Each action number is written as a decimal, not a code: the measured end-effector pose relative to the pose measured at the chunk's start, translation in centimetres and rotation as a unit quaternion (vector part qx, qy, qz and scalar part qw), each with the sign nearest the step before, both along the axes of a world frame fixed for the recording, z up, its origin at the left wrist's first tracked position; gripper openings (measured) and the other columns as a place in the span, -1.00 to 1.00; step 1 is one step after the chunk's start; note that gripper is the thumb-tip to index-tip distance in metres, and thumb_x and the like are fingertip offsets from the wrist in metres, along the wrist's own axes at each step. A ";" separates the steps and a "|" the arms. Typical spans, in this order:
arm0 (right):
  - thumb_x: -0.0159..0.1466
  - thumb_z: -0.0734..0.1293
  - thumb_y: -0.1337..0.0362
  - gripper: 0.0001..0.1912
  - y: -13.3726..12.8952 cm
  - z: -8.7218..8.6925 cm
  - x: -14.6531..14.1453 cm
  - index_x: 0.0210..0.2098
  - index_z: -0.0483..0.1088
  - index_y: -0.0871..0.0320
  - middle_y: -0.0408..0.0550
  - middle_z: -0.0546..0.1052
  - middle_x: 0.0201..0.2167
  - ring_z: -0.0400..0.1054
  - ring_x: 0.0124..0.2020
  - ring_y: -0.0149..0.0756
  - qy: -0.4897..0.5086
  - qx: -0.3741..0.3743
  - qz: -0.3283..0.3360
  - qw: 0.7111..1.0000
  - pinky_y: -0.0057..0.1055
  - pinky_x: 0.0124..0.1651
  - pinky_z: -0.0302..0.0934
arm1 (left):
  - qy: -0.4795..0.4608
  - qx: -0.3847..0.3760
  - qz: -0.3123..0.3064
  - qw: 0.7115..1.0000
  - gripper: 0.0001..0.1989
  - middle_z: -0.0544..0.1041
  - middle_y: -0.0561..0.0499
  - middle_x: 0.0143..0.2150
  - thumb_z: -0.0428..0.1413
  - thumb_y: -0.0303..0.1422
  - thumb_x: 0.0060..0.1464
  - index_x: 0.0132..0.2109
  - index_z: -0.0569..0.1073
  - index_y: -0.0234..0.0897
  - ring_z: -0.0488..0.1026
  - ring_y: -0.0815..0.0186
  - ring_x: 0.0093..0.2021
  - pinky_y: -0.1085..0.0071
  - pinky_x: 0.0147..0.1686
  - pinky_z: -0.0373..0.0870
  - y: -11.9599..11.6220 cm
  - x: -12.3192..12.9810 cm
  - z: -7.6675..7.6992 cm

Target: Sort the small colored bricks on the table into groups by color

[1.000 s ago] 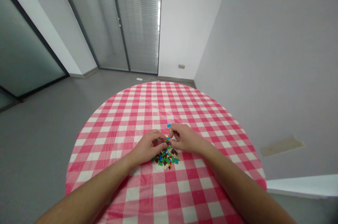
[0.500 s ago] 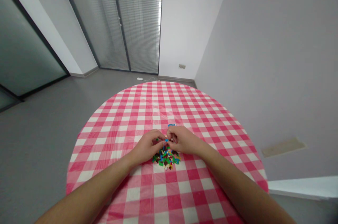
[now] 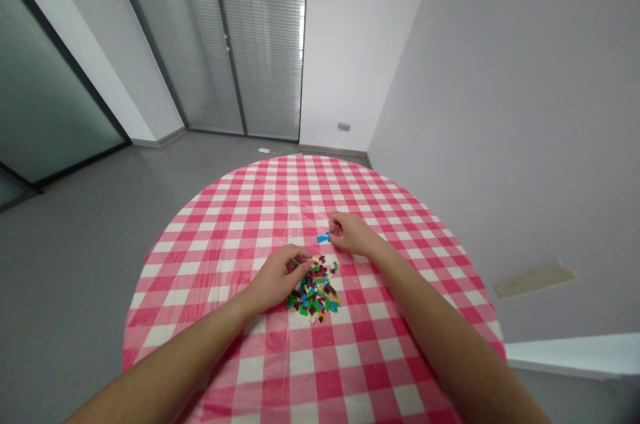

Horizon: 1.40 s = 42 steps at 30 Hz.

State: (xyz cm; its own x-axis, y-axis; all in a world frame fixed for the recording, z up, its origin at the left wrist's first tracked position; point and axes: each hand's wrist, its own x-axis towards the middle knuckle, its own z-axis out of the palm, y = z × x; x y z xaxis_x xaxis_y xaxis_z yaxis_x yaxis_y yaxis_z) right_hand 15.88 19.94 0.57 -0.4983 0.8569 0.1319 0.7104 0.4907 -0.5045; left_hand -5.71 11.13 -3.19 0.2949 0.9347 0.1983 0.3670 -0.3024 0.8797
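A heap of small toy building bricks (image 3: 315, 294) in green, blue, brown, yellow, red and white lies on the checked tablecloth. At the heap's upper left edge rests my left hand (image 3: 280, 276), its fingers curved and thumb a little apart, with no brick visible between them. Beyond the heap, a few blue bricks (image 3: 321, 239) lie together on the cloth. My right hand (image 3: 353, 235) is beside them, fingers closed in a pinch at a blue brick (image 3: 328, 235). Its fingertips are partly hidden by the hand.
The round table (image 3: 240, 211) wears a red and white checked cloth. A wall (image 3: 500, 111) stands close on the right. Behind are glass doors with blinds (image 3: 265, 64), and a white power strip (image 3: 264, 151) with a cord lies on the floor.
My right hand has moved away from my left, forward and right, to the blue bricks beyond the heap. The blue brick between both hands has left the left fingers. More of the heap shows.
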 end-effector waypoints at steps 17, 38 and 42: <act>0.07 0.28 0.45 -0.83 2.0 -0.7 -0.1 -0.48 0.15 0.14 -0.20 0.35 -0.51 0.16 -0.49 -0.43 -0.062 -0.013 0.019 0.998 -0.49 -0.44 -0.08 | 0.014 0.001 -0.005 1.000 -0.87 0.53 -0.03 -0.26 0.11 -0.33 0.15 -0.22 0.51 -0.28 0.45 0.28 -0.26 0.38 -0.26 0.38 0.0 -0.2 0.5; 0.06 0.25 0.51 -0.86 2.5 -0.9 0.2 -0.46 0.26 0.16 -0.14 0.45 -0.46 0.26 -0.43 -0.41 -0.047 -0.041 0.024 0.998 -0.52 -0.40 0.02 | 0.017 0.003 -0.005 1.000 -0.86 0.52 -0.01 -0.26 0.09 -0.30 0.16 -0.23 0.50 -0.24 0.47 0.27 -0.27 0.39 -0.31 0.40 0.0 -0.3 0.5; 0.07 0.24 0.51 -0.86 2.2 -0.6 0.2 -0.46 0.29 0.16 -0.14 0.46 -0.45 0.27 -0.43 -0.40 -0.040 -0.040 0.025 0.998 -0.52 -0.40 0.02 | 0.023 -0.001 -0.001 1.000 -0.86 0.52 -0.02 -0.27 0.09 -0.30 0.16 -0.25 0.51 -0.25 0.46 0.27 -0.27 0.39 -0.31 0.39 -0.1 -0.2 0.6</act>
State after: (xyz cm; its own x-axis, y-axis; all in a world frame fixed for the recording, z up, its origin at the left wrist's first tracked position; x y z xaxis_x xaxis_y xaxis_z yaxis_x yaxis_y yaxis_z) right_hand 16.10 22.11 -0.07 -0.5461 0.8374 0.0209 0.7265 0.4859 -0.4859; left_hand -5.88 11.08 -2.58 0.3055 0.9344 0.1834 0.4060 -0.3021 0.8625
